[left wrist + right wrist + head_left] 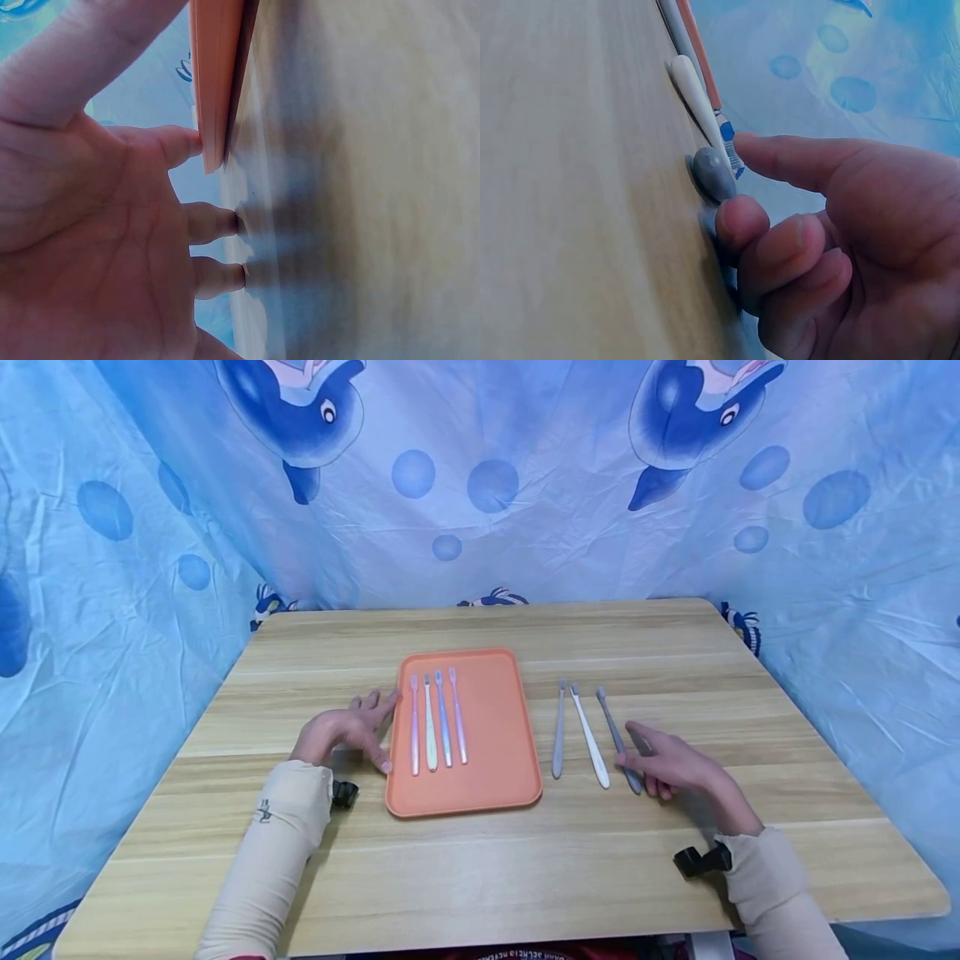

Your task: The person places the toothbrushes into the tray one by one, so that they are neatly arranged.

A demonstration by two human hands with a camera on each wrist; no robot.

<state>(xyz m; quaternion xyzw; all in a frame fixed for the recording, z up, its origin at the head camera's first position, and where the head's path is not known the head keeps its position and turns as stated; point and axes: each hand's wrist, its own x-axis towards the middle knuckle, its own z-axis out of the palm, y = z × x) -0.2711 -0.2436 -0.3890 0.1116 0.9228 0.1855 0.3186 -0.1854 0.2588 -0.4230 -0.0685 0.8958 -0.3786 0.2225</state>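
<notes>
An orange tray [491,735] lies on the table, with several toothbrushes side by side on its left half, among them a pink toothbrush [415,727] and a blue one [443,718]. My left hand [347,731] rests at the tray's left edge, fingers spread, thumb and a fingertip touching the rim. Right of the tray lie a grey toothbrush [558,731], a white toothbrush [590,739] and a dark grey toothbrush [619,742]. Over the dark grey handle [714,174], my right hand [671,762] hovers with thumb and index finger apart; its other fingers are bent.
The wooden table [465,877] has its front edge near the person's body. A blue curtain [570,543] printed with whales and bubbles hangs behind and at both sides. A black wrist mount [701,862] sits on the right wrist, another mount [344,794] on the left.
</notes>
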